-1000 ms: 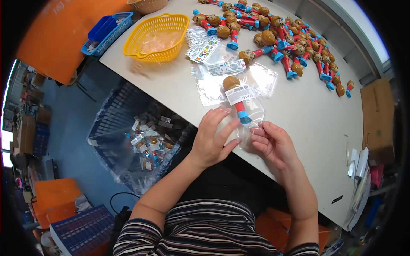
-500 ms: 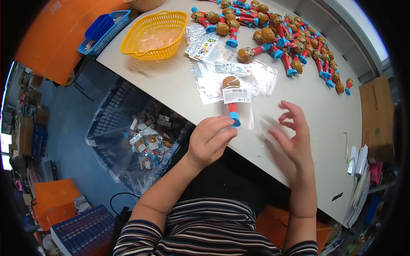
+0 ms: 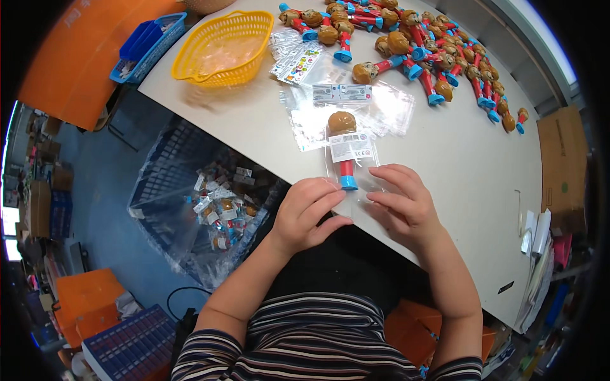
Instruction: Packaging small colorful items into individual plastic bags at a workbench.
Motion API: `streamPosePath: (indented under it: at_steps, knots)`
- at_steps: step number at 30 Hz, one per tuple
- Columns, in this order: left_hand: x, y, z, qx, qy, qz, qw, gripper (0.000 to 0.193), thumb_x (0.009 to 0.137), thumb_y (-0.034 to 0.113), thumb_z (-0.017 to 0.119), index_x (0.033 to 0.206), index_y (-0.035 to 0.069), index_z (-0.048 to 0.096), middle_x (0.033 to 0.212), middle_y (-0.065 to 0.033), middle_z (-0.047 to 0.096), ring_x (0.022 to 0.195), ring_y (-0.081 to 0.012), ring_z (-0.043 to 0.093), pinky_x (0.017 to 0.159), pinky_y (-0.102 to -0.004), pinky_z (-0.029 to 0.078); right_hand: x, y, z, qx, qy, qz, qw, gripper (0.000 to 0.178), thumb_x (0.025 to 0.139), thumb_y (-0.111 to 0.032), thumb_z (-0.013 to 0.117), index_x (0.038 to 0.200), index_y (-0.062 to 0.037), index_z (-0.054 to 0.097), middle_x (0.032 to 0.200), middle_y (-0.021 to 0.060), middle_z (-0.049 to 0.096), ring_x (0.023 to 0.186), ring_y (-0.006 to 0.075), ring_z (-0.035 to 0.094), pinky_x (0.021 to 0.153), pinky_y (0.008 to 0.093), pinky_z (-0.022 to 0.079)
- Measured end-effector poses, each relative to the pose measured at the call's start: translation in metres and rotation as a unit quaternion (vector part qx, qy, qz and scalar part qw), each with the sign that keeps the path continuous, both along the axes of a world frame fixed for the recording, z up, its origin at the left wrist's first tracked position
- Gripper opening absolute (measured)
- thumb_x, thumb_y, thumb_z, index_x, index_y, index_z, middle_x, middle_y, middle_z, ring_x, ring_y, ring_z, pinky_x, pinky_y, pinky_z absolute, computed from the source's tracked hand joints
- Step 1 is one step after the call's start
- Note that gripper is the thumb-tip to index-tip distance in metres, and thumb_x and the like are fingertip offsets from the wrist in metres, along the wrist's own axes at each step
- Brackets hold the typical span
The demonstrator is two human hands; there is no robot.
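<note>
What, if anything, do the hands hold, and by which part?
It cannot be told for certain: the left hand is at the clear bag, beside the blue toy base; the right hand is near the bag's lower right edge.

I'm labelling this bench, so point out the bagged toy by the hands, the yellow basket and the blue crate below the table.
Bagged toy (image 3: 351,147): head view, on its white label.
Yellow basket (image 3: 238,76): head view, on its near wall.
Blue crate (image 3: 166,157): head view, on its perforated wall.
</note>
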State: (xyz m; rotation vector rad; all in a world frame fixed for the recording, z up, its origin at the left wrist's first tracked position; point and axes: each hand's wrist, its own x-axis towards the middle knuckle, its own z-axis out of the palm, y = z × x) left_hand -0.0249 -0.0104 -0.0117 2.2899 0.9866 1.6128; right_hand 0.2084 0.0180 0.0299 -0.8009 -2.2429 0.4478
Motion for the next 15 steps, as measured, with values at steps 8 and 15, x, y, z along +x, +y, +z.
streamPosePath:
  at_steps: [8, 15]
  knots:
    - [-0.004, 0.006, -0.013, 0.045, 0.042, 0.010, 0.998, 0.037, 0.063, 0.007, 0.086, 0.098, 0.005, 0.072, 0.110, -0.0109, 0.063, 0.101, -0.0312, 0.064, 0.084, -0.0390, 0.053, 0.007, 0.001, -0.005, -0.051, 0.041, -0.008, 0.998, 0.018, 0.077, 0.000, 0.072, 0.094, -0.0048, 0.071, 0.125, 0.0161, 0.064, 0.115, 0.0343, 0.058, 0.097, 0.0412, 0.047]
    - [-0.004, -0.002, -0.013, -0.034, -0.017, 0.035, 0.999, 0.023, 0.070, -0.003, 0.079, 0.090, 0.004, 0.071, 0.100, -0.0097, 0.060, 0.082, -0.0214, 0.062, 0.069, -0.0313, 0.050, 0.008, -0.003, 0.000, -0.188, 0.075, -0.047, 0.978, 0.006, 0.088, -0.003, 0.064, 0.090, -0.0032, 0.070, 0.133, 0.0171, 0.057, 0.121, 0.0289, 0.055, 0.102, 0.0402, 0.043]
